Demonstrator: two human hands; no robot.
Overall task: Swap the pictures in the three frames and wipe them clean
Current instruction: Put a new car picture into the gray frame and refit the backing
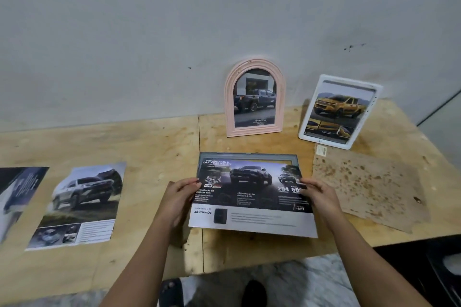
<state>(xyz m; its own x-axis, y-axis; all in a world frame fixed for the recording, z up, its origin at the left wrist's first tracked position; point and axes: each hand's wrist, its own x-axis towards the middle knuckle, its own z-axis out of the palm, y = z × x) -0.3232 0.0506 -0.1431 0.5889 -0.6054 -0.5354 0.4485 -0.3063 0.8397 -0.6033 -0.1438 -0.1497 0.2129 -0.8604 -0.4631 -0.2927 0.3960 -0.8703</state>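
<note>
A dark truck picture (252, 197) is held flat over a grey frame (249, 156) lying on the wooden table (154, 147); only the frame's far edge shows. My left hand (178, 194) grips the picture's left edge and my right hand (320, 198) grips its right edge. A pink arched frame (254, 97) with a blue truck picture leans on the wall behind. To its right leans a white frame (340, 111) holding a yellow truck picture. Two loose pictures lie at the left: a silver SUV sheet (79, 207) and a dark sheet (17, 194).
A stained brown backing board (369, 187) lies flat on the table at the right, below the white frame. A small tag (321, 150) sits by its far corner. The table's front edge runs near my arms, with tiled floor and my feet below.
</note>
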